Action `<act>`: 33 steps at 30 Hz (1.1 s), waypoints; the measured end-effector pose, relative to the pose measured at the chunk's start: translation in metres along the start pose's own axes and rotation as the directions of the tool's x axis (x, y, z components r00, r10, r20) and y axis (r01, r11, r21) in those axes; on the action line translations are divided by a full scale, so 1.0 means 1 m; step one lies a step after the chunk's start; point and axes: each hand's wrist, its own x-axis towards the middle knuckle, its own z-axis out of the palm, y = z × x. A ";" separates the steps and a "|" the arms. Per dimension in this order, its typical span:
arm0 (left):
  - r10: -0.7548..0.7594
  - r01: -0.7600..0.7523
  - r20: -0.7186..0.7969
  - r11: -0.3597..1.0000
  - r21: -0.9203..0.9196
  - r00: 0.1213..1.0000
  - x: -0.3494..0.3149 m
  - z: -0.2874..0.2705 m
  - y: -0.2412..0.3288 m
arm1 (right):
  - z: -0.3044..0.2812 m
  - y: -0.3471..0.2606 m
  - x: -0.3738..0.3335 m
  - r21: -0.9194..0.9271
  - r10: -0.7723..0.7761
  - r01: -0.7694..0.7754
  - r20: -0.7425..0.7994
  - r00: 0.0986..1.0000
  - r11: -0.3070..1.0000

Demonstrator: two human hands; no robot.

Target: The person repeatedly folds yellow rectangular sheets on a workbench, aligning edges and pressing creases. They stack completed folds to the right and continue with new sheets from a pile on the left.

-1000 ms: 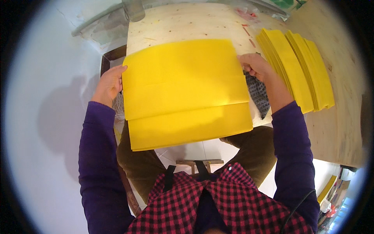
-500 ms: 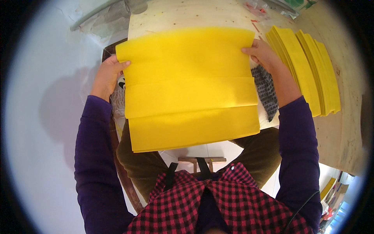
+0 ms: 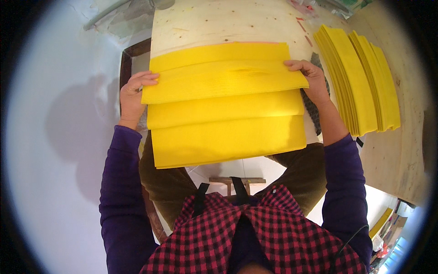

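One crease at a time, smooth the layered yellow cloth (image 3: 226,139) lying over the near end of the tabletop (image 3: 196,23). Hold the upper fold (image 3: 223,84) level and evenly taut, gripped now at its two ends by the left hand (image 3: 133,93) and the right hand (image 3: 315,82), without nudging the folded yellow stacks (image 3: 342,75) to the right.
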 end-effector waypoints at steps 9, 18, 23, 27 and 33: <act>0.040 -0.049 0.050 0.977 0.207 0.998 -0.003 -0.012 0.004 | 0.001 0.002 -0.002 -0.040 -0.001 0.001 0.003 1.000 0.999; 0.020 -0.020 -0.001 0.988 0.155 1.000 0.033 -0.012 0.072 | 0.002 0.002 -0.002 -0.112 -0.038 0.037 -0.003 0.999 0.993; 0.215 -0.332 0.299 0.839 0.431 0.930 0.039 0.044 0.094 | 0.001 0.003 -0.001 -0.130 -0.037 0.038 0.013 0.999 0.991; 0.045 -0.282 0.405 0.787 0.549 0.913 0.029 0.076 0.089 | 0.003 0.003 -0.002 -0.065 -0.031 0.031 -0.002 1.000 0.997; 0.053 -0.267 0.369 0.785 0.559 0.928 0.017 0.084 0.075 | 0.002 0.001 -0.007 -0.312 -0.130 0.111 -0.041 0.991 0.943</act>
